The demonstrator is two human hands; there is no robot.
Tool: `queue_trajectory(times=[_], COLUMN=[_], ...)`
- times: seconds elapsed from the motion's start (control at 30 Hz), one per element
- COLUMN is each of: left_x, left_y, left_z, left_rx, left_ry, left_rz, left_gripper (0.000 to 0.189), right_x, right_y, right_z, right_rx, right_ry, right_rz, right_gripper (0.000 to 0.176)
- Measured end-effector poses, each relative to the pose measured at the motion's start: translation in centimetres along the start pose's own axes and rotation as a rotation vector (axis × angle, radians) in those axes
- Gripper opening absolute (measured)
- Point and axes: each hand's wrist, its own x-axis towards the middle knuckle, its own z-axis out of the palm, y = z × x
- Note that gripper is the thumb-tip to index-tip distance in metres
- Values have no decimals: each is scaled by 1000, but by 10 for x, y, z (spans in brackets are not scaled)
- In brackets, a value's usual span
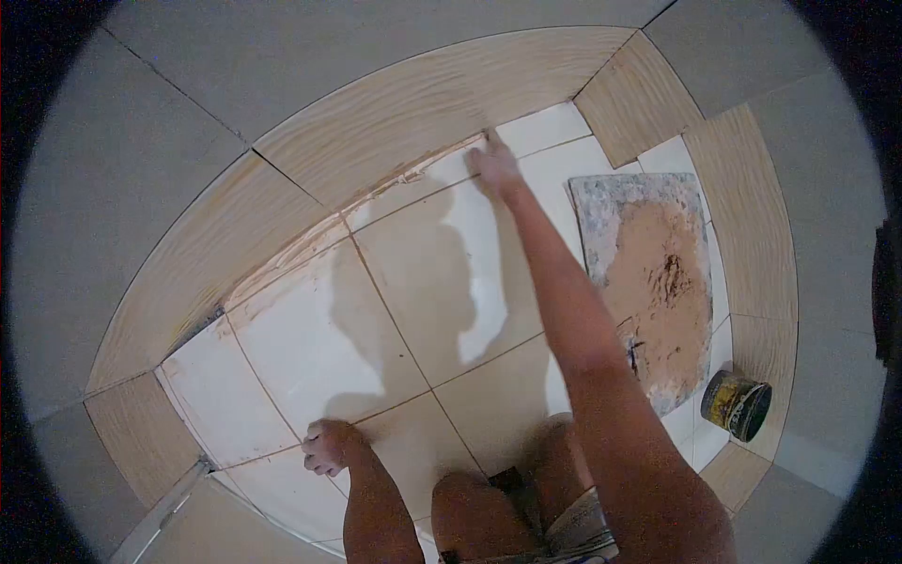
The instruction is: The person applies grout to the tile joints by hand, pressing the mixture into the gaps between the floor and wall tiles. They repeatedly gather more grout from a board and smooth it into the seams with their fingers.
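My right hand [494, 165] reaches far forward to the joint where the white floor tiles [413, 291] meet the wood-look border tiles [404, 89]. Its fingers are bent together at the end of a smeared line of pinkish-brown grout [404, 176]; anything small in them is hidden. Closer to me, my left hand [329, 446] rests curled into a fist on the white tiles, beside a grout line, with no object showing in it. Left of the right hand, grout lies thick and uneven along the joint.
To the right lies a stained board [658, 273] spread with wet pinkish-brown grout. A small dark tub [736, 406] is tipped near the right border. Grey tiles [376, 28] surround the raised border. A metal strip [178, 498] runs at lower left, and my knees [479, 512] are at the bottom.
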Motion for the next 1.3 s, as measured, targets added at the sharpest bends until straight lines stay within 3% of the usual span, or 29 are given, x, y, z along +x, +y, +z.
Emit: queue_trajectory(times=[0.03,0.1,0.17,0.27,0.37,0.43,0.47,0.53,0.6,0.63,0.73,0.77,0.83,0.87,0.9,0.93,0.97,1.03,1.13,1.2,1.3], left_x=[2,1,-2,-8,-11,-10,-9,-6,-7,-9,-11,-8,-4,-6,-7,-8,-11,-10,-12,-14,-14], left_y=[-3,-7,-5,-3,-3,-6,-8,-6,-6,-3,2,-2,-5,-5,-5,-2,2,3,2,6,4], left_z=[0,-3,-9,-20,-28,-29,-24,-17,-15,-25,-45,-28,-22,-26,-32,-38,-45,-46,-46,-57,-48], left_rx=[12,31,37,40,49,49,12,-34,-16,-19,95,51,13,28,47,51,82,110,162,78,46], left_ry=[-7,-28,-56,-98,-134,-192,-207,-218,-205,-209,-310,-306,-293,-305,-316,-312,-260,-209,-235,-205,-155], left_rz=[5,17,27,39,38,110,63,24,-43,-34,148,51,-55,21,96,87,90,97,180,132,70], left_gripper=[26,27,28,29,30,32,33,35,36,36,36,37,37,37,37,37,36,35,35,35,33], right_x=[-8,-12,-15,-56,-42,-28,-21,-7,-5,-6,-40,-52,-59,-52,-49,-32,-43,-35,-40,-40,-58], right_y=[-31,-53,-58,-69,-51,-35,-30,-23,-51,-68,-74,-76,-65,-51,-53,-25,-49,-55,-93,-111,-108], right_z=[1,18,31,29,-1,-11,-5,7,8,7,50,50,39,42,19,26,-1,20,62,84,71], right_rx=[-100,-34,-189,-248,-185,-9,-6,106,-134,-54,-17,-17,56,146,320,371,353,188,128,92,-99], right_ry=[-96,-193,-430,-375,-469,-83,-87,130,-201,-432,-363,-339,-523,-327,-310,-173,12,-111,-85,-191,-512], right_rz=[164,183,74,-88,-20,186,196,85,121,182,71,77,-62,-103,163,199,105,236,98,130,-36], right_gripper=[90,88,84,68,83,72,72,64,70,73,67,66,70,68,65,65,75,89,79,78,70])
